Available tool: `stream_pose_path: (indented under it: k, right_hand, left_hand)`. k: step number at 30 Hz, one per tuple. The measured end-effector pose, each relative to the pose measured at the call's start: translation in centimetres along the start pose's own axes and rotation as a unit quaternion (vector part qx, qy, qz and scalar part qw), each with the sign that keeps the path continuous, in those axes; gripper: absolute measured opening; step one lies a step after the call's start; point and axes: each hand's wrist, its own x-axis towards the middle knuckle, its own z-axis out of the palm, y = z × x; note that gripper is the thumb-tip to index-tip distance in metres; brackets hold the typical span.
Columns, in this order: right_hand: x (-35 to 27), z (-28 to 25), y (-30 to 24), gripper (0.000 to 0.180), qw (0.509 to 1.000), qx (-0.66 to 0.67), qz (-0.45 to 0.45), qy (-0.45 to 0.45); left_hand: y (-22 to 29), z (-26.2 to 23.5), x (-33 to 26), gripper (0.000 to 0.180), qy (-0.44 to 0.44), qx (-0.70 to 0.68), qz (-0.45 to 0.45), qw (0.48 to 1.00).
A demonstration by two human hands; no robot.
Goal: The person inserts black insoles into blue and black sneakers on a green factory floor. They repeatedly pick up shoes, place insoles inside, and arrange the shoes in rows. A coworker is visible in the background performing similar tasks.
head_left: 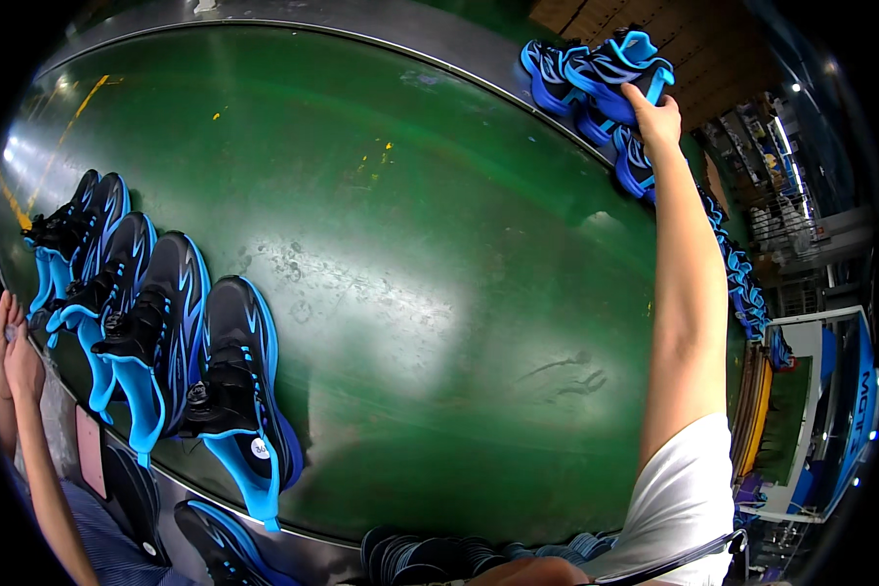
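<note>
My right arm stretches to the far right edge of the green work surface [479, 322]. There my right hand [657, 119] is closed on the heel end of a black and blue sneaker [606, 73], thumb on the near side and the other fingers mostly hidden. More sneakers of the same kind touch or crowd it, one to its left [547, 73] and one below it [633, 161]. My left hand is out of view. On the left of the surface stand several matching sneakers in a row, the closest one [232, 381] with a round white sticker inside.
At the left rim a co-worker's hands [20, 361] are close together. Dark insole-like pieces [430, 557] line the near edge, and another sneaker [220, 542] lies below the metal rim. Further sneakers [742, 283] run down the right side, near a white-framed stand [811, 410].
</note>
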Motion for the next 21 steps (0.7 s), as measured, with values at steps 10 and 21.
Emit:
stream_pose_path:
  k: [10,21]
  right_hand:
    - [-3.9,-0.9,-2.2,0.092,0.980,-0.096,-0.165,-0.048]
    - [-3.4,0.6,-1.1,0.092,0.981,-0.127,-0.137,0.042]
  left_hand:
    - [-4.0,2.3,-0.5,0.040,0.031,0.096,-0.072,0.992]
    - [-3.5,2.6,-0.2,0.038,-0.005,-0.174,-0.201,0.964]
